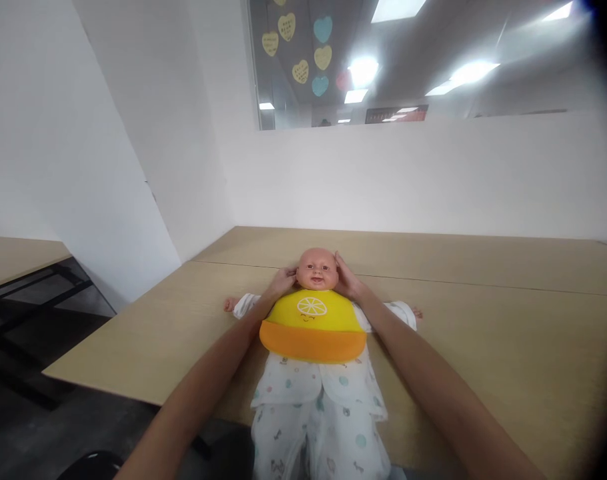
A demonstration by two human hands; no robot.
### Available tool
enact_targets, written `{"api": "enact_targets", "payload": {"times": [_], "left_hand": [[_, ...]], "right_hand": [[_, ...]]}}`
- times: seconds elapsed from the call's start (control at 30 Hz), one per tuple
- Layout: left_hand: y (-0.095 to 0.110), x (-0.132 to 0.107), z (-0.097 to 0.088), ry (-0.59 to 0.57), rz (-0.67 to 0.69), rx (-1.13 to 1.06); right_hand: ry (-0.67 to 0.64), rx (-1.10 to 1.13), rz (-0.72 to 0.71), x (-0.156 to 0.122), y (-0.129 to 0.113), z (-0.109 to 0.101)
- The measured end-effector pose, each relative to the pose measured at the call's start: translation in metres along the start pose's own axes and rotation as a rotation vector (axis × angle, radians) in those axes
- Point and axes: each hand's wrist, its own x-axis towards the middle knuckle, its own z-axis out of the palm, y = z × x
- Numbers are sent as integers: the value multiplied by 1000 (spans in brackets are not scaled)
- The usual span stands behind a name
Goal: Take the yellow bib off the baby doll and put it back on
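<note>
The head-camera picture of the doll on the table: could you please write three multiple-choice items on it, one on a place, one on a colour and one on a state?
1. Where does the doll lie?
A. on its back on the wooden table
B. on the floor
C. on a chair

2. What colours is the bib?
A. blue and white
B. yellow above, orange below
C. all green

3. What are the two hands doing?
A. resting flat on the table
B. holding a bottle
C. touching the sides of the doll's head

Answers:
1 A, since the doll is face up on the tabletop.
2 B, since the yellow part with a lemon-slice print sits over an orange pocket.
3 C, since the left hand and the right hand lie against the head at either side.
</note>
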Motion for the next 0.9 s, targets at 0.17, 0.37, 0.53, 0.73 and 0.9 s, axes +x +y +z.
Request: {"api": "enact_targets", "payload": {"times": [0.17, 0.37, 0.53, 0.73, 0.9], "left_hand": [[9, 1, 0, -114, -128, -345], [4, -7, -5, -257, -124, -395], [2, -11, -7, -291, -57, -232], [10, -14, -6, -234, -72, -89], [10, -11, -4, -187, -10, -125]], "right_hand": [[25, 0, -49, -2, -1, -5], [2, -75, -21, -2, -3, -3], [1, -92, -39, -1, 0, 0], [6, -110, -50, -1, 0, 7], [47, -165, -86, 2, -1, 9]]}}
